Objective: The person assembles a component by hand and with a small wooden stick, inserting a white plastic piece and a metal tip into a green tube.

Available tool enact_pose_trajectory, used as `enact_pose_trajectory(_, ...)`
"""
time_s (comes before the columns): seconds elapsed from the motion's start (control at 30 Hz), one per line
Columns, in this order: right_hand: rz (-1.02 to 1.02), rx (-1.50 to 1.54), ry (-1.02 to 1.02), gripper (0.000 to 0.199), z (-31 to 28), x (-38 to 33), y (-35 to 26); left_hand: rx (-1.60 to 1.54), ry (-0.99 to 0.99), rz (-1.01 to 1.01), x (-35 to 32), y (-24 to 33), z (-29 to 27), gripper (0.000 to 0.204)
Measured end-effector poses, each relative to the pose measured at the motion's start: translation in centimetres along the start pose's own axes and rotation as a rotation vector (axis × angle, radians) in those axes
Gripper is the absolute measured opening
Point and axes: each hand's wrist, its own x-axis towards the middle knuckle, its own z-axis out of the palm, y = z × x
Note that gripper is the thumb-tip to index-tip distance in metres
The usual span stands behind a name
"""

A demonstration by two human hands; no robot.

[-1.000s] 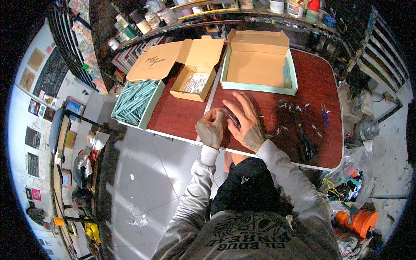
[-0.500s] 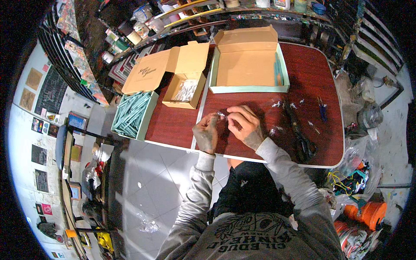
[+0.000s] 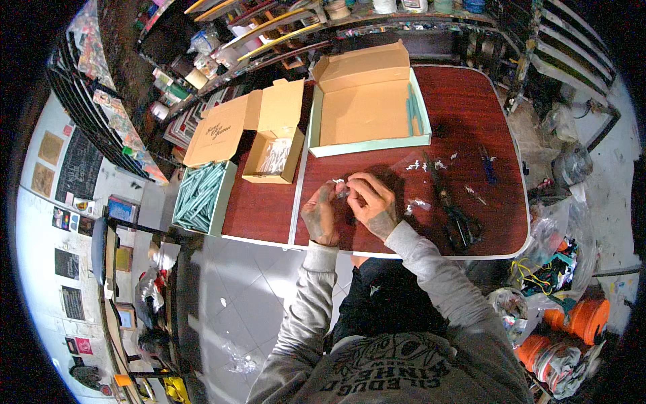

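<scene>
My left hand is closed in a pinch on a tiny white piece, perhaps a cut-out sticker, above the table's near part. Beside it, my right hand has its fingertips pinched together close to the left ones; whatever lies between them is too small to make out. Just beyond the hands stands a pale green box, lid up, with a few teal sticks along its right side. Small white cut-outs lie to the right of my hands, close to black-handled scissors.
A small brown box of white pieces and a green box full of teal sticks stand left on the red-brown table. A slim blue tool lies at right. Shelves with jars line the back; bags and an orange tub flank the right.
My right hand has come closer to the left, its fingertips now beside the left's pinch. The whole view has shifted slightly, moving the boxes left in the picture. The boxes look otherwise the same.
</scene>
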Motion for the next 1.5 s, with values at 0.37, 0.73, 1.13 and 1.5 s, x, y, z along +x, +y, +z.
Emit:
enact_pose_trajectory(0.37, 0.123, 0.042, 0.033, 0.029, -0.4, -0.2, 0.4, -0.041, 0.028, -0.148, -1.2, 1.2, 2.6, 0.026)
enact_pose_trajectory(0.73, 0.484, 0.149, 0.077, 0.013, -10.6, 4.3, 0.0, 0.694, -0.342, 0.408, 1.0, 6.3, 10.1, 0.026)
enact_pose_trajectory(1.13, 0.606, 0.422, 0.395, 0.021, -21.4, 3.7, 9.2, 1.788, -1.681, 1.27, 21.3, -1.6, 16.8, 0.016)
enact_pose_trajectory(1.5, 0.634, 0.518, 0.38, 0.023, -22.2, 3.3, 10.1, 0.6, -0.5, 0.058, 19.1, 7.0, 17.6, 0.042)
